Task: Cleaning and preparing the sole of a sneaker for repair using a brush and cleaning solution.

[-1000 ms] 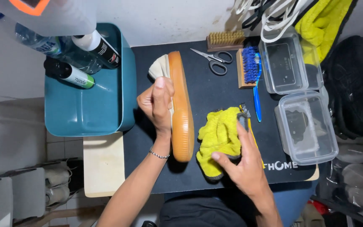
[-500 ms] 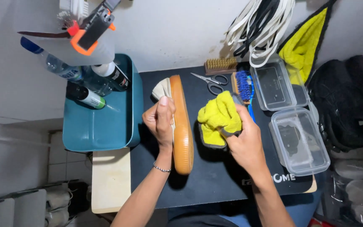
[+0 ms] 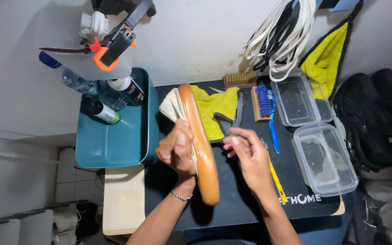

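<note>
Gripping the cream shoe (image 3: 195, 140) on edge over the black mat (image 3: 241, 204), gum sole facing right, the left hand (image 3: 177, 152) clamps it while the right hand (image 3: 246, 152) hovers loosely curled, holding nothing, beside the yellow cloth (image 3: 214, 111).

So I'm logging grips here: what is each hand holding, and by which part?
Left hand grips the cream shoe with tan rubber sole at mid-side. Right hand holds nothing.

The left hand (image 3: 176, 152) covers part of the shoe (image 3: 199, 145); its upper is mostly hidden behind the sole. The cloth (image 3: 214, 111) hides most of the scissors (image 3: 232, 115). Both forearms run off the near edge.
</note>
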